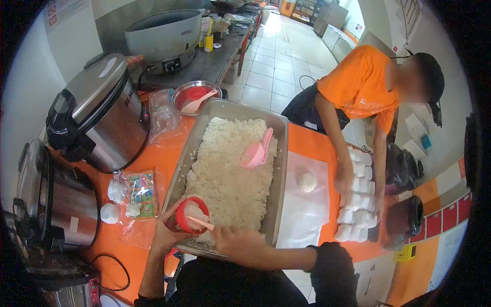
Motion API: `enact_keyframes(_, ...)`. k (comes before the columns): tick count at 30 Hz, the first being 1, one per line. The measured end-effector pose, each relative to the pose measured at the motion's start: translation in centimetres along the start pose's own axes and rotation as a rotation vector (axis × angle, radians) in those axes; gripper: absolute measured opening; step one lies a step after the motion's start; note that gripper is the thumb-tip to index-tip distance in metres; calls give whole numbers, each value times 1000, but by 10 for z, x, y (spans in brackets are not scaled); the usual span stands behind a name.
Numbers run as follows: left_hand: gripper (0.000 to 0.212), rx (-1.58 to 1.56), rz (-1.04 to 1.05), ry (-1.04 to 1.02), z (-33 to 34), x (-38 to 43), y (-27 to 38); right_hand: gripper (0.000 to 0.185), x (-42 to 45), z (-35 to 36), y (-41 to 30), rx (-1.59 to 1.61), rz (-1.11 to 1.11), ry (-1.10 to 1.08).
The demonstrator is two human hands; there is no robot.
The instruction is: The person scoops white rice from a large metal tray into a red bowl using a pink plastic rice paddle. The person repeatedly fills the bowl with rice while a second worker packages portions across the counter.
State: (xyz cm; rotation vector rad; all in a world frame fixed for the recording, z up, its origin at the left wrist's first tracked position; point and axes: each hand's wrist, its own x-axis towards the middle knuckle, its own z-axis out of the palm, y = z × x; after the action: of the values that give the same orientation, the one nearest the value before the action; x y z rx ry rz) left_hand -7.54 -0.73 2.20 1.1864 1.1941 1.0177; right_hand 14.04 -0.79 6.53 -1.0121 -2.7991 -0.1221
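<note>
My left hand (167, 230) holds a red plastic bowl (182, 219) with cooked rice in it, over the near left corner of a large metal tray (282, 153). My right hand (239, 242) grips the handle of a pale pink rice paddle (201, 222), whose blade end is in the bowl's rice. Cooked rice (226, 180) fills much of the tray. A pink scoop (254, 154) lies on that rice towards the far right. Right of the tray, a rounded rice portion (307, 182) rests on a white sheet (303, 215).
A co-worker in orange (356, 84) reaches over rows of white wrapped portions (356, 195) at the right. Rice cookers (115, 115) stand left on the orange table (172, 153). Beyond the tray is a metal bowl (215, 86) with a red bowl and paddle inside.
</note>
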Motion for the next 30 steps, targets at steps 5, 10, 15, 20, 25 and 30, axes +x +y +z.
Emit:
enact_keyframes(5, 97, -294, 5, 137, -27, -18, -12, 27, 28, -46, 60, 151, 282, -271)
enact_keyframes(10, 101, -336, 150, 518, -52, -38, -50, 28, 58, 49, 110, 12, 241, -157)
enact_keyframes(15, 99, -248, 282, 868, -42, -26, -128, 21, 80, 141, 67, 116, -88, -72)
enact_keyframes(20, 95, -43, 387, 1026, -36, -18, -118, 21, 67, 97, 24, 164, -323, -281)
enact_keyframes(25, 96, 10, 403, 988, -31, -12, -98, 34, 62, 132, 53, 459, -4, -484)
enact_keyframes(30, 101, 46, 405, 899, -24, -7, -63, 44, 67, 145, 79, 813, 92, -631)
